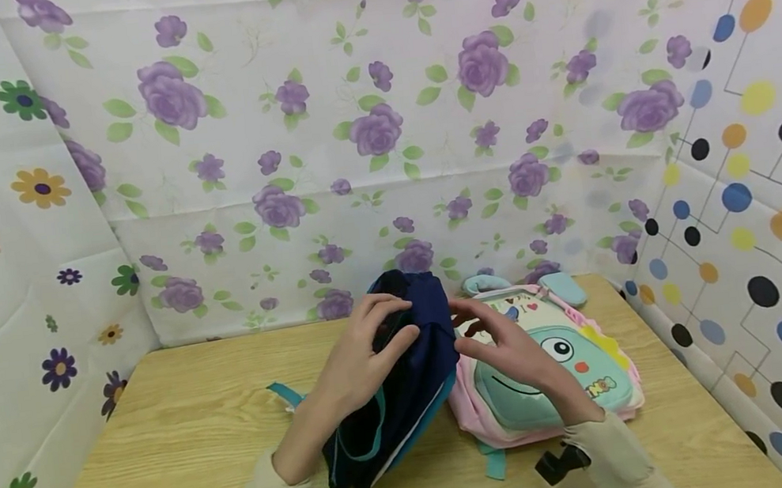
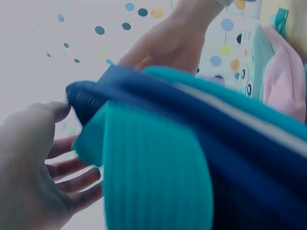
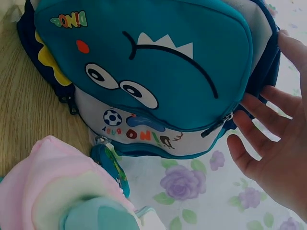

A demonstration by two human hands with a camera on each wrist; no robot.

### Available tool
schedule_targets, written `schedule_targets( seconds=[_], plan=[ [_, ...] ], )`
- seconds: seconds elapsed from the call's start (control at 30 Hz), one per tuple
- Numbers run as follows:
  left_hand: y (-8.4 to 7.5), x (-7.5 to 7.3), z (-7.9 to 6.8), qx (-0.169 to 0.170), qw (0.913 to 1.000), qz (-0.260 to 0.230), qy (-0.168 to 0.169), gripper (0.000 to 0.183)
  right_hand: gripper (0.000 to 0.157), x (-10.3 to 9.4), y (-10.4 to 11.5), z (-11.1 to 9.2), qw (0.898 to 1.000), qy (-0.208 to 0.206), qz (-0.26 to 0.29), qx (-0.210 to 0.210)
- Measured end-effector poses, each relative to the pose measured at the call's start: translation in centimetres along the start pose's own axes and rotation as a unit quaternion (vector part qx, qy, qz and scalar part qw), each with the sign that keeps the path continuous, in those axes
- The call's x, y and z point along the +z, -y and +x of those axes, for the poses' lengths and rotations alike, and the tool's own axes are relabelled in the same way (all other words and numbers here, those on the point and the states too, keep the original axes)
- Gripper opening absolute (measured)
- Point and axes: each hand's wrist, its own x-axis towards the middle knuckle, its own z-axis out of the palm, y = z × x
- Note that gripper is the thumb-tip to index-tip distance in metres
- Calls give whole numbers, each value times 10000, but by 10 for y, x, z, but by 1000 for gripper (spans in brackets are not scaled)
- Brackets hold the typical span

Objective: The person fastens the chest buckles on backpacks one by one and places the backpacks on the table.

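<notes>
A navy backpack [image 1: 435, 351] with teal trim stands tilted on the table between my two hands. Its teal front pocket [image 3: 192, 38] with a cartoon dinosaur face shows in the right wrist view. My left hand [image 1: 367, 354] is at the bag's upper left, its thumb by the navy edge and its other fingers spread. On the other side, my right hand [image 1: 505, 343] has its fingers apart and loosely bent at the bag's side. A teal strap [image 2: 153, 167] hangs close to the left wrist camera.
A pink and mint dinosaur backpack [image 1: 523, 413] lies to the right, close beside the navy one. The wooden table [image 1: 188, 424] meets flower-patterned sheeting [image 1: 333, 242] at the back. A small teal pouch [image 3: 109, 165] hangs from the navy bag's zipper.
</notes>
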Motion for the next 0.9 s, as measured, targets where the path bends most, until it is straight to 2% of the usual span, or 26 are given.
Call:
schedule_targets(
  seconds=[0.17, 0.43, 0.6, 0.7, 0.9],
  plan=[
    [19, -15, -9, -154, 9999, -22, -42, 37, 53, -4, -3, -3, 10000, 10, 34, -85],
    [57, -35, -29, -266, 9994, 152, -141, 32, 51, -9, -7, -10, 9999, -69, 114, 38],
    [80, -44, -46, -480, 9984, 301, 11, 32, 58, -15, -11, -14, 9992, -193, 350, -57],
    [91, -47, -56, -640, 9972, 348, 142, 33, 61, -18, -12, -17, 9993, -229, 253, -133],
    [109, -52, -72, -1019, 9932, 489, 270, 35, 57, -22, -16, -20, 9998, -209, -4, -78]
  ],
)
